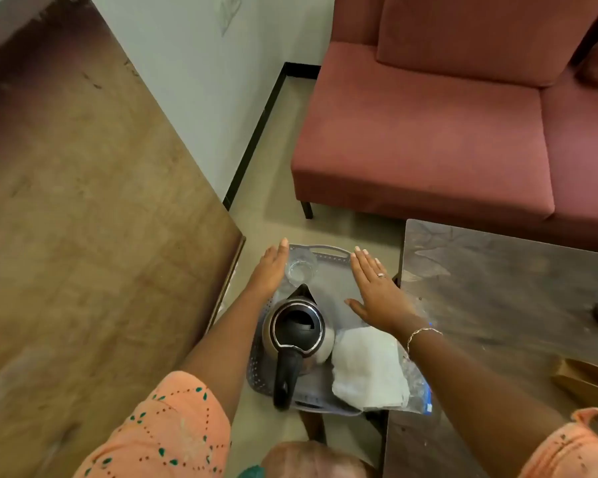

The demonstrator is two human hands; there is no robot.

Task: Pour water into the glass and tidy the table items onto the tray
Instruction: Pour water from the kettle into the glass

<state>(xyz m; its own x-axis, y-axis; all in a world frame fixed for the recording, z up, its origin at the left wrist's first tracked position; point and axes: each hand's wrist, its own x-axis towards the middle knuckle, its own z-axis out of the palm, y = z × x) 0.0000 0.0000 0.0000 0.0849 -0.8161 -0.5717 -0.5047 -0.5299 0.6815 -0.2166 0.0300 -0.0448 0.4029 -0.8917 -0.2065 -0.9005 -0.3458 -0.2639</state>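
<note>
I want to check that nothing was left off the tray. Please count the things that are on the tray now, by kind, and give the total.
Kettle: 1
Glass: 1
Folded white cloth: 1
Clear plastic bag, under the cloth: 1
Total: 4, all on the grey tray. Both hands hover open above it: left hand, right hand.

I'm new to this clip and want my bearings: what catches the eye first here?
A grey tray sits low between two wooden tables, carrying a steel kettle with a black handle, a clear glass beyond its spout and a folded white cloth. The left hand and right hand hover open over the tray. A red sofa fills the background.
</note>
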